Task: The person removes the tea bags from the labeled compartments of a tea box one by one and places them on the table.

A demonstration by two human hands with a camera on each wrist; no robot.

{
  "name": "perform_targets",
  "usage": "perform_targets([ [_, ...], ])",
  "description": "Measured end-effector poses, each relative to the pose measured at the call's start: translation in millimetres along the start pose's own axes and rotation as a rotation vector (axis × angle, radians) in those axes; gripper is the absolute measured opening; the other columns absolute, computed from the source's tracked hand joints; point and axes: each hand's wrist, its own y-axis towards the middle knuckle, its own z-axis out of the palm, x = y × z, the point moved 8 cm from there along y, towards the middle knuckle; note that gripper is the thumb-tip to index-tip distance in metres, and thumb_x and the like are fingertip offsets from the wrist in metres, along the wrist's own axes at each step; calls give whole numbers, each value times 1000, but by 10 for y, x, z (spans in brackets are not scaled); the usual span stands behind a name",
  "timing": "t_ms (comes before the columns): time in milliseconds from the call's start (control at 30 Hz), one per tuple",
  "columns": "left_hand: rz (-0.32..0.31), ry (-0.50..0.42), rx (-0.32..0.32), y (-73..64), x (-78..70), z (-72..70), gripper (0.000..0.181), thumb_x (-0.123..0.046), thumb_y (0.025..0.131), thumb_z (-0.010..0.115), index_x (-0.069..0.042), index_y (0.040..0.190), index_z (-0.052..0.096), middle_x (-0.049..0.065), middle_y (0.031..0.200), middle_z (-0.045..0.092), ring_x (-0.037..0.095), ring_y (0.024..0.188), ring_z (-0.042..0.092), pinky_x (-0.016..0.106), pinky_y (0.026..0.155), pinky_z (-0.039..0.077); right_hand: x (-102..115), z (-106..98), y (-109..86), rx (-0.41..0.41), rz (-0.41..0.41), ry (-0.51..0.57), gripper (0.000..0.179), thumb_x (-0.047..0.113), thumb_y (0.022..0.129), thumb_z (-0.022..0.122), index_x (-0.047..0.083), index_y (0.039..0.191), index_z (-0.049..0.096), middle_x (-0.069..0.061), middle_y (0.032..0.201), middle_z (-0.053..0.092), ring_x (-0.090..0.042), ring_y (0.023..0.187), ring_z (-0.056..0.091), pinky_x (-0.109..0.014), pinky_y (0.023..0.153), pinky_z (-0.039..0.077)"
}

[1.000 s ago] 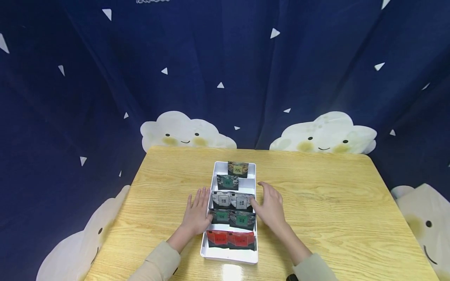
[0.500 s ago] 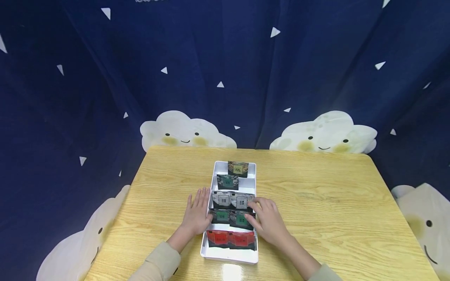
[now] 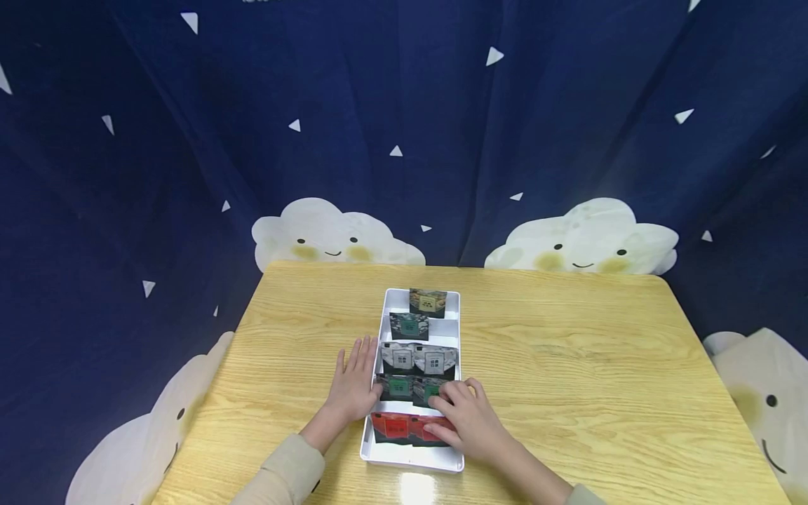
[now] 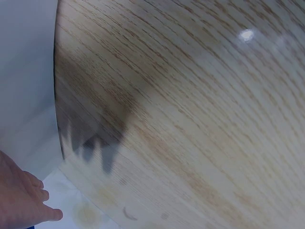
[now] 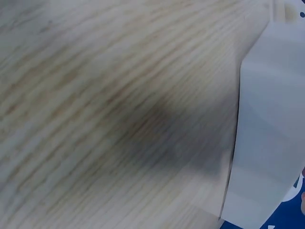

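Note:
A white divided tray stands lengthwise on the table, its compartments holding small flat packets. My left hand lies along the tray's left wall, fingers extended and thumb over the rim. My right hand reaches over the right rim, fingertips at the right green-label packet and thumb in front of the right red packet. Beside these sit another green-label packet and a red one. In the left wrist view, part of the left hand shows near the tray wall.
Two white-label packets fill the middle compartment. Farther back are a single green-label packet and a yellow-label packet. The wooden table extends on both sides, with a dark blue curtain behind it.
My right hand has moved nearer along the tray, from the right white-label packet down to the green and red packets. The left hand and the packets have stayed in place.

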Motion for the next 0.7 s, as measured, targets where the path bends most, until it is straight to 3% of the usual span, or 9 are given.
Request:
perform_targets([
  [300,-12,-13,19,-3,4,9,77,-31,83,44,-3,147,10,15,152,12,30,139,7,50,111,3,42,53,0,57,33,-41,25,44,84,58,23,97,61,5,90,43,-15,88,42,-42,84,33],
  [700,-1,-12,5,-9,1,-4,77,-32,84,44,-2,146,10,16,152,12,31,139,8,51,110,4,85,29,8,-9,2,-30,17,38,84,58,22,90,56,6,85,42,-15,84,42,-42,82,31],
])
